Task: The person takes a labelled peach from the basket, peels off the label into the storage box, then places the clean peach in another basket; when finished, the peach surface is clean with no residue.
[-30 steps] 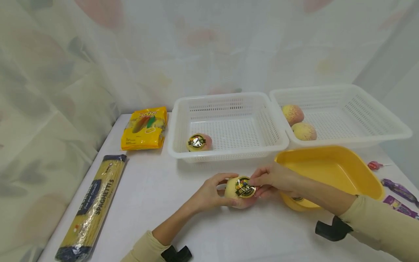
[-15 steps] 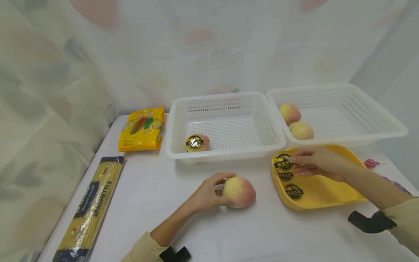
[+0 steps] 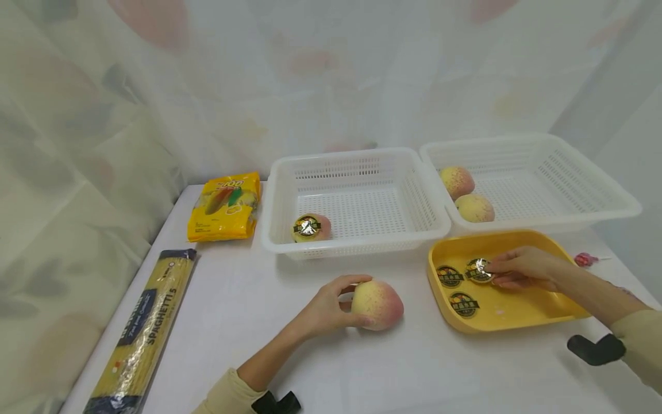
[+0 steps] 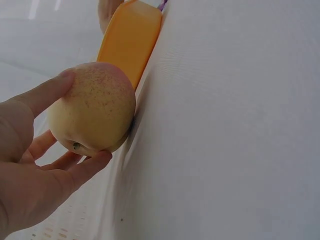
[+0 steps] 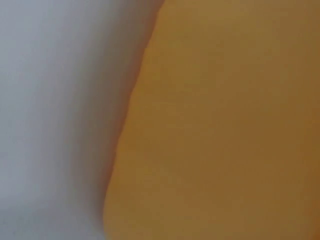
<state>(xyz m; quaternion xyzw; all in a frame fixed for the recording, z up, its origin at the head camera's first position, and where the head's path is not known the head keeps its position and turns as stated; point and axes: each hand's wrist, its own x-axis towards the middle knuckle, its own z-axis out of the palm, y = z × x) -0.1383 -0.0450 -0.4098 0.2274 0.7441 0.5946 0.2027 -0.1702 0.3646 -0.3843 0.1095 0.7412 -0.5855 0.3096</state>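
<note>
My left hand [image 3: 326,307] holds a yellow-and-pink peach [image 3: 377,305] on the white table, its thumb and fingers around the fruit's left side. The left wrist view shows the peach [image 4: 95,107] with its stem end facing the fingers. Inside the yellow tub [image 3: 522,307], my right hand [image 3: 527,270] pinches the right edge of a round black-and-gold sticker [image 3: 477,269]. Two similar round stickers lie beside it, one to the left [image 3: 449,276] and one nearer the front [image 3: 464,304]. Only the blurred tub wall [image 5: 215,130] fills the right wrist view.
A white basket [image 3: 357,244] behind holds one stickered peach [image 3: 312,227]. Another basket [image 3: 543,221] at right holds two plain peaches [image 3: 474,208]. A yellow candy bag [image 3: 224,207] and spaghetti pack [image 3: 142,333] lie left. A red lollipop [image 3: 586,259] lies right of the tub.
My right hand has carried the sticker off the peach, rightwards over the tub's left side, then down into the tub. My left hand keeps its hold on the peach.
</note>
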